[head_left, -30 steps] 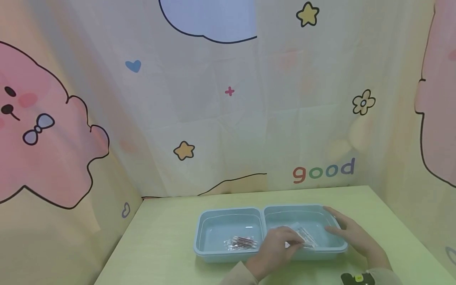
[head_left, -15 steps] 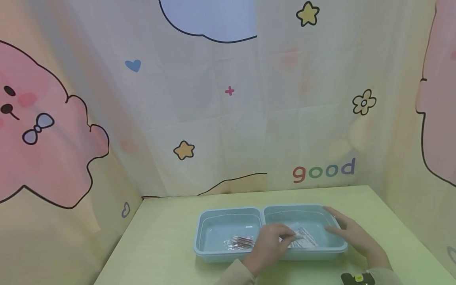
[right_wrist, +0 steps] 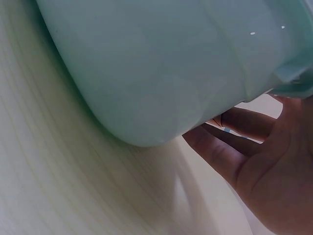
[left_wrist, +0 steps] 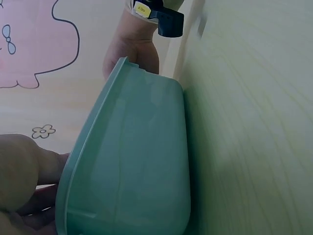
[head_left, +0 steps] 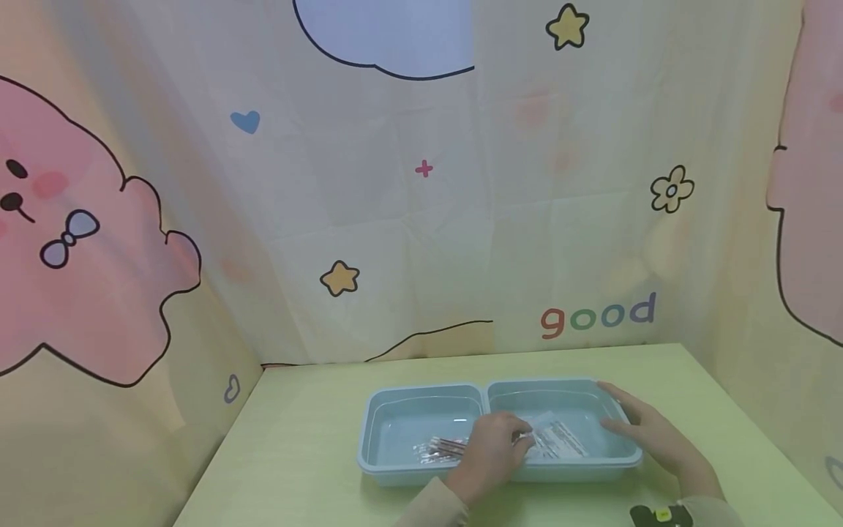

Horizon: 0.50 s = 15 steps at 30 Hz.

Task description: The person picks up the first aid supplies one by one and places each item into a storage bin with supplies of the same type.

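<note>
Two pale-blue plastic boxes stand side by side in the head view. The left box (head_left: 421, 413) holds clear-wrapped swabs (head_left: 446, 446) with brownish sticks. In the right box (head_left: 546, 395) lie several flat, clear-and-white wrapped swabs (head_left: 558, 440). My left hand (head_left: 490, 450) is over the right box's near left corner, thumb and fingertips pinching a small clear-wrapped swab, mostly hidden by the hand. My right hand (head_left: 658, 435) holds the right box at its right end, thumb over the rim, another finger along the far corner. The right wrist view shows its fingers (right_wrist: 215, 147) against the wall.
The boxes stand on a light green wood-grain table (head_left: 296, 439). A printed curtain (head_left: 395, 219) hangs behind it and along both sides. A black wrist device (head_left: 661, 514) is strapped at the right sleeve.
My left hand has moved leftward across the right box toward the left one, fingertips pinched, uncovering more of the wrapped swabs. My right hand has stayed on the box's end.
</note>
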### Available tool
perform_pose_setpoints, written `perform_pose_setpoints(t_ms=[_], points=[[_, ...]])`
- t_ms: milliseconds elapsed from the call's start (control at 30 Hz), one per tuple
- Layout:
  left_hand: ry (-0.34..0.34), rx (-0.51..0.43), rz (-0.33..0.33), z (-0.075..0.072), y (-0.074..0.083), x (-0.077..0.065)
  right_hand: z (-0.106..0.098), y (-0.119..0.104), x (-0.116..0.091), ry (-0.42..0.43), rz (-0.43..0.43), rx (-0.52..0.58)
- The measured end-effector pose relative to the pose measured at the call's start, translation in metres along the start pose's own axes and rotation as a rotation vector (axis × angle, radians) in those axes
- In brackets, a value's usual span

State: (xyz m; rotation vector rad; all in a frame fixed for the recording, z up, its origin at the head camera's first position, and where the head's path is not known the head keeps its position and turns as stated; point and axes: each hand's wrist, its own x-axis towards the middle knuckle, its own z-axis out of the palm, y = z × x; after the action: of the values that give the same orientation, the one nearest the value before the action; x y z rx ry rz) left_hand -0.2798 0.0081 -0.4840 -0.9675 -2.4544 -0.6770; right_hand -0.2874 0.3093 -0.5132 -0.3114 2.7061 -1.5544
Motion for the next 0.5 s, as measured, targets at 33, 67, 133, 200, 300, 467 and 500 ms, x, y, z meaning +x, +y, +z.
perform_pose_setpoints(t_ms=[33, 67, 133, 200, 300, 467, 500], points=[[-0.004, 0.004, -0.001, -0.0001, 0.0001, 0.0, 0.0002, 0.0001, 0.0, -0.001, -0.001, 0.002], [-0.004, 0.003, 0.0, -0.0002, 0.0002, 0.0, 0.0004, 0.0002, -0.0002, -0.001, -0.003, 0.004], [-0.005, -0.006, -0.004, 0.0001, 0.0002, -0.0003, 0.0004, 0.0003, -0.0002, -0.002, -0.004, 0.005], [-0.004, -0.02, -0.007, -0.0003, 0.0006, -0.0004, 0.0, 0.0005, 0.0001, -0.002, -0.002, 0.002], [-0.001, -0.041, -0.01, -0.0014, 0.0012, -0.0003, -0.0003, 0.001, 0.0005, -0.002, -0.001, 0.004], [-0.02, -0.077, -0.033, -0.0031, 0.0017, -0.0006, 0.0, 0.001, 0.0005, -0.004, 0.003, 0.006], [-0.026, -0.079, -0.04, -0.0034, 0.0016, -0.0007, 0.0002, 0.0007, 0.0006, -0.005, 0.005, 0.006]])
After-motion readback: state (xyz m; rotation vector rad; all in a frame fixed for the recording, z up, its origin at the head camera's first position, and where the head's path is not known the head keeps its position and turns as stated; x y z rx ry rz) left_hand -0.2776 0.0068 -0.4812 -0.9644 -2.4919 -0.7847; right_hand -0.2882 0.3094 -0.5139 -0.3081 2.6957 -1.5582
